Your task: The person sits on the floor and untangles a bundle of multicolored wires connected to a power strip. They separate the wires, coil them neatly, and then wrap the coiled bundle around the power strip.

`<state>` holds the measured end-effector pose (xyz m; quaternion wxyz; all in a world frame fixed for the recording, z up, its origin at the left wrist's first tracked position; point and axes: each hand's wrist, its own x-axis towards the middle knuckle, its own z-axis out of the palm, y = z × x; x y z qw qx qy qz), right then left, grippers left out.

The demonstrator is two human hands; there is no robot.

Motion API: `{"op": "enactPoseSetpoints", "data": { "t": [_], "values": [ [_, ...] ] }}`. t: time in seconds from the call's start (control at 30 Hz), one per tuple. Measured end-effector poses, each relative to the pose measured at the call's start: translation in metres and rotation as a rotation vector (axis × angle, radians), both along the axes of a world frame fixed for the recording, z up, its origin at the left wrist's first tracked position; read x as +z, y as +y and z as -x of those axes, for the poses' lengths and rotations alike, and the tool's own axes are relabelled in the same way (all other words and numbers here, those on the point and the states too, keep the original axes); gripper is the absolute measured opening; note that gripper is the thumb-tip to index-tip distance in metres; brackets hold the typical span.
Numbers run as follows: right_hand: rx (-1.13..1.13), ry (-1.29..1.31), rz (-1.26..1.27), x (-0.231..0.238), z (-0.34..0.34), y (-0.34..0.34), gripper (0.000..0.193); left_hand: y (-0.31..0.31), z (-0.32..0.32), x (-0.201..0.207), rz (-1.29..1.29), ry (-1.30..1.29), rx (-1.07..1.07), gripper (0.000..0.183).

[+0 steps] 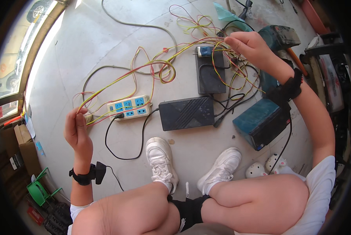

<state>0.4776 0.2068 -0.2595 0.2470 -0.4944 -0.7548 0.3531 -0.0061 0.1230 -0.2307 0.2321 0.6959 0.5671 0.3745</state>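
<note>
Red and yellow-green wires point(120, 78) stretch between my two raised hands, with a loose loop and knot near the middle. My left hand point(78, 127) pinches one end of them, just left of a white power strip point(133, 107) with blue sockets. At the upper right my right hand point(248, 45) is closed on the same wires, above a black adapter box point(212, 74). More of the wires hang and lie in a tangle point(199, 25) beyond and below that hand. A black plug point(119, 116) sits in the power strip.
A second black adapter point(186, 113) lies beside the strip, its cables trailing. Right of it stands a blue-and-black battery box point(259, 121). A grey cable point(144, 25) curves over the far floor. Cardboard boxes point(26, 145) and a green reel point(38, 190) stand at the left.
</note>
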Motion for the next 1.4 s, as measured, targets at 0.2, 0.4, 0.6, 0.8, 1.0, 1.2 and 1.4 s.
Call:
{"op": "enactPoseSetpoints", "data": {
  "t": [0.2,0.4,0.6,0.8,1.0,1.2,1.4],
  "values": [
    [0.028,-0.218,-0.039,-0.014,-0.036,0.012,0.044,0.037,0.081,0.005,-0.514,0.664,-0.066,0.011],
    [0.051,-0.099,0.21,-0.008,-0.026,-0.002,0.024,0.063,0.124,0.021,-0.604,0.974,-0.111,0.024],
    [0.081,-0.109,0.353,0.015,0.007,-0.009,0.016,0.072,0.184,0.002,-0.527,1.106,0.014,0.011],
    [0.172,0.097,0.138,0.039,0.074,-0.033,0.009,0.065,0.099,-0.029,-0.085,0.754,-0.002,0.035],
    [0.438,0.096,0.003,0.06,0.153,-0.059,0.014,-0.002,-0.089,0.001,0.092,0.075,-0.75,0.069],
    [0.3,0.032,0.315,0.031,0.128,-0.061,0.038,-0.002,-0.103,0.031,0.383,-0.06,-0.694,0.02],
    [0.359,0.006,0.119,-0.037,0.083,-0.042,0.025,0.016,-0.046,0.067,0.235,-0.748,-0.304,0.04]
  ]
}}
